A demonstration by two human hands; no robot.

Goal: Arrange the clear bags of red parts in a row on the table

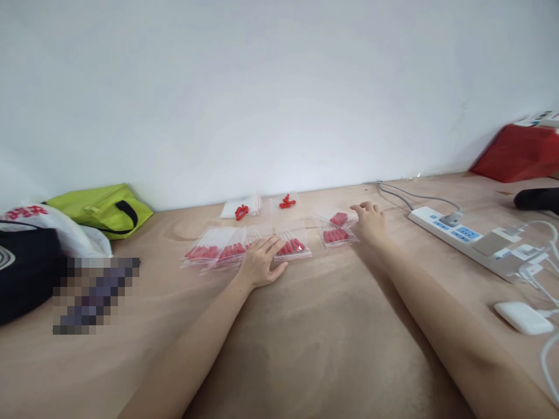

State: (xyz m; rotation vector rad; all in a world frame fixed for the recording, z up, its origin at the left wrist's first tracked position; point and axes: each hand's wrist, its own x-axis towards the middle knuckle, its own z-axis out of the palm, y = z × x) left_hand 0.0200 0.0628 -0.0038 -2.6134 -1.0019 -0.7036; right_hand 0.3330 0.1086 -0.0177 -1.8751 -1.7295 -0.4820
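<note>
My left hand (262,262) lies flat over a row of clear zip bags, fingers spread and resting on them. Each bag in this row (201,250) holds several slim items with red ends and pale shafts, too small to name. One bag (293,241) shows beside my left fingertips. Further right, my right hand (370,221) hovers beside another group of clear bags (336,235) with red pieces inside. Its fingers are bent but apart, and I see nothing in them. Behind the row, small red pieces (241,212) lie on white bags, and more red pieces (287,201) lie to their right.
On the right are a white power strip (458,233) with plugs and cables, a white adapter (522,317), a black object (537,199) and a red bag (519,154). A yellow-green bag (105,209), a white plastic bag (82,233) and a black bag (30,273) sit left.
</note>
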